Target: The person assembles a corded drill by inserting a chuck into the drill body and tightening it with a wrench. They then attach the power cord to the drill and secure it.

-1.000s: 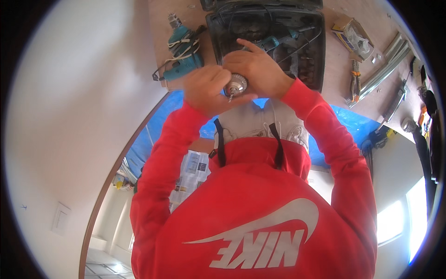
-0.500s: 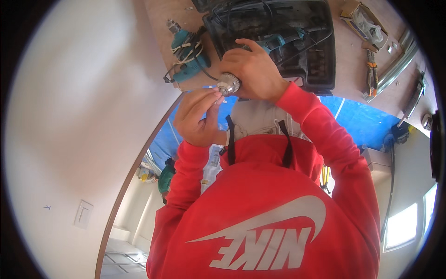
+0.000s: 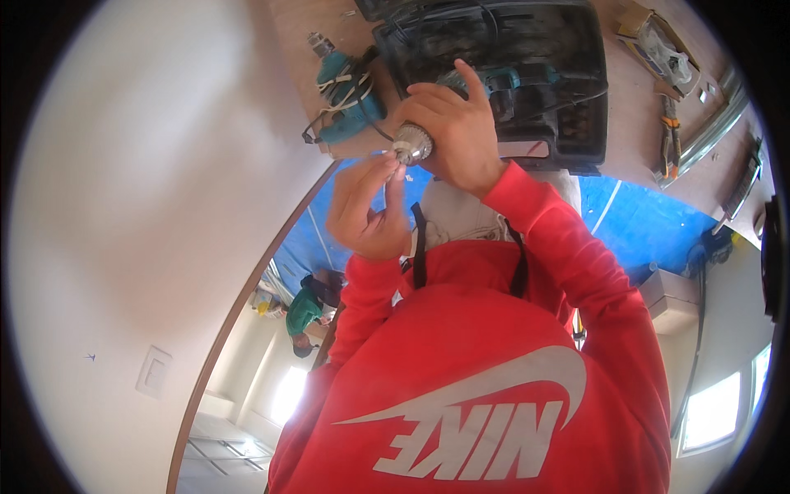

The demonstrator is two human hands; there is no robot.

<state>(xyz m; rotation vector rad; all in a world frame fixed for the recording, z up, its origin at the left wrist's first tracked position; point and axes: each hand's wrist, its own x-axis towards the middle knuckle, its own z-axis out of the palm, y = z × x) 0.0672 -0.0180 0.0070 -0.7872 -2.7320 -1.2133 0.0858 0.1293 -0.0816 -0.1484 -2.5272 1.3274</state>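
A silver drill chuck [image 3: 414,143] points down and left toward my left hand, its toothed collar showing. My right hand [image 3: 461,132] is closed around it from behind, with one finger stretched upward. Whatever lies behind the chuck is mostly hidden by this hand. At the chuck's mouth, my left hand [image 3: 370,202] pinches something thin between thumb and fingertips, too small to make out. Left of my hands, a teal corded drill [image 3: 350,99] lies on the table, its cord wound about it. Another teal tool [image 3: 504,80] shows just beyond my right hand, over the case.
A black tool case [image 3: 588,90] stands open on the brown table [image 3: 284,49]. To its right are an open carton [image 3: 654,45], orange-handled pliers [image 3: 671,136] and metal strips [image 3: 708,128]. A pale wall [image 3: 148,206] rises at left. Another person [image 3: 304,313] is at lower left, beyond blue floor sheeting [image 3: 642,218].
My left hand and the chuck have shifted slightly right, still together. The whole view has swung a little, and more of the other person now shows at lower left.
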